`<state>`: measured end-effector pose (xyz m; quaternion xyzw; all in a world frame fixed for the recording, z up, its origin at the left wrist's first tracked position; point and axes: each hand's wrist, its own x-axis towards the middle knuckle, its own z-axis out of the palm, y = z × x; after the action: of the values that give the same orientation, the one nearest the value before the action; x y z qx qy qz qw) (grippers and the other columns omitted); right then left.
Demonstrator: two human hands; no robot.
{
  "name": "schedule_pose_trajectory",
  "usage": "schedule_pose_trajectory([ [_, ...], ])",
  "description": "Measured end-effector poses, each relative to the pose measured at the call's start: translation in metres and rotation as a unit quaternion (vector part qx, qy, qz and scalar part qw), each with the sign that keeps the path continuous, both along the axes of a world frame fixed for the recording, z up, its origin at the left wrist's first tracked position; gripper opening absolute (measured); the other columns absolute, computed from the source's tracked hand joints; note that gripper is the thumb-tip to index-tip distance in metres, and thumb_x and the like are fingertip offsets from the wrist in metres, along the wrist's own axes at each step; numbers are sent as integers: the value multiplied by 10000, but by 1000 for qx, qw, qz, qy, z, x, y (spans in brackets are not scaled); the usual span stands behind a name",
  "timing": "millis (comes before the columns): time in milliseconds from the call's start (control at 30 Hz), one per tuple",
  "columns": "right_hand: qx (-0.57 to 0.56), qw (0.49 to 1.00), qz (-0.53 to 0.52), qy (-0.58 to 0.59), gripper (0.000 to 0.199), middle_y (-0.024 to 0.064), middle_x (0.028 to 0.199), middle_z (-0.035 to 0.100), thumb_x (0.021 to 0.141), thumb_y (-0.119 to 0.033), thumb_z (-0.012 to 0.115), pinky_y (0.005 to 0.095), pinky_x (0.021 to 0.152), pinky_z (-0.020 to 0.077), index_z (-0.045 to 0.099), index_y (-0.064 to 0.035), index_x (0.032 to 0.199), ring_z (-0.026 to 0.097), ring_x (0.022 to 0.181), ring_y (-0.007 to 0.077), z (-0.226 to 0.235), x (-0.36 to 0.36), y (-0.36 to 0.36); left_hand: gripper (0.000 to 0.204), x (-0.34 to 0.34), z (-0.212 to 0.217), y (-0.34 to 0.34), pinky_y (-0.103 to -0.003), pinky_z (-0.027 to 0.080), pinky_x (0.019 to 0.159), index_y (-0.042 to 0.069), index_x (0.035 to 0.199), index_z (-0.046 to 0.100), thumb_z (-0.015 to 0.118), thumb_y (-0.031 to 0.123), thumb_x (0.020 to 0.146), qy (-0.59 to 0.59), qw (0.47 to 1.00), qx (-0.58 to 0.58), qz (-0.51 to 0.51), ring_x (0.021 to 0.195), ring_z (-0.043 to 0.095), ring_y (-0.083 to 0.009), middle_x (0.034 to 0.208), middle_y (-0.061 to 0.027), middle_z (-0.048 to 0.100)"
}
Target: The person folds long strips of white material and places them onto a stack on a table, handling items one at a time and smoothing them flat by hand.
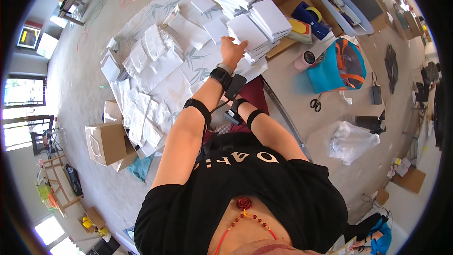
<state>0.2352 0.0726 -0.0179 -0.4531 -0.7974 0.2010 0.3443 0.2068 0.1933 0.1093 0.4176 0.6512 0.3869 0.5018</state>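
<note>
While I watch from afar, the left hand [233, 53] meets a white paper stack [247, 29] on the bench [177, 73], fingers [227, 39] loosely parted, grip impossible to tell; the right hand, hidden behind the left forearm [189, 120], I cannot read

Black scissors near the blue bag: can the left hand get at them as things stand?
Probably yes, with a reach to the right: nothing lies over the black scissors, and their handles show clear. The left hand would first have to leave the white stacks.
</note>
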Motion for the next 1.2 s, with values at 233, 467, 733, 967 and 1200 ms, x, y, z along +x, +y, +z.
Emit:
schedule_pose_trajectory([
  [233,-296,955,0,-7,258,132,1097,706,945,-277,595,476,913,515,678,-76,1084,659,1060,343,42,7,-5,589,-2,-9,3,-325,593,637,-83,1202,495,834,206,817,-60,997,-27,48,734,686,-199,914,-148,684],
  [467,-313,945,-39,88,318,126,1086,708,890,-372,635,507,995,448,678,-103,1053,641,1075,353,29,9,-21,529,0,-24,12,-355,599,613,-55,1106,515,857,200,793,-77,995,-53,20,750,705,-220,941,-163,690],
  [733,-189,980,-57,29,181,158,947,684,832,-212,677,462,804,513,648,-74,946,653,942,374,59,10,-15,266,-5,-16,11,-289,527,630,25,891,673,819,240,832,-184,980,-72,30,722,648,-136,839,-53,666],
  [967,-35,991,-97,83,272,232,1045,638,840,-92,705,505,891,487,605,-5,1078,603,1018,440,35,3,16,265,-47,23,-20,-280,538,658,16,961,663,805,191,821,-260,964,25,44,719,633,-140,846,-54,657],
  [1200,-202,918,24,340,832,99,1500,504,871,-221,836,339,958,480,371,-84,1546,493,1336,213,112,20,18,217,-138,47,-119,-381,559,724,-7,973,618,746,77,820,187,913,363,8,858,664,-291,995,-133,658],
])
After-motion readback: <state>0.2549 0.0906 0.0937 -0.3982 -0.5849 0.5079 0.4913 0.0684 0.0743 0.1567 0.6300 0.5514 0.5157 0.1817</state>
